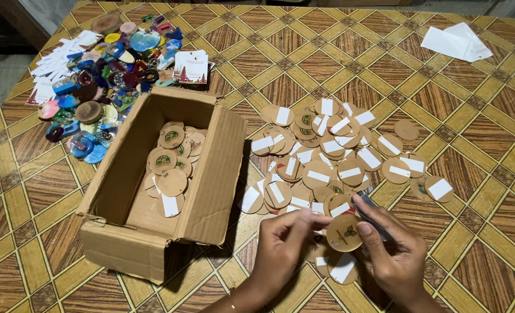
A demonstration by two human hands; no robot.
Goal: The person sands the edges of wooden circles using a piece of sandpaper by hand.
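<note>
One patterned desk (pixel 338 52) carries an open box (pixel 153 232) with discs inside, beside a disc pile (pixel 333 156). Both hands meet near its front edge: left hand (pixel 283 246) and right hand (pixel 393 249) fingers pinch a single disc (pixel 344 232) between them.

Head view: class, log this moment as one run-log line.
left hand: pinches disc edge | right hand: holds disc | disc pile: above hands | box: left, open, discs inside
</note>
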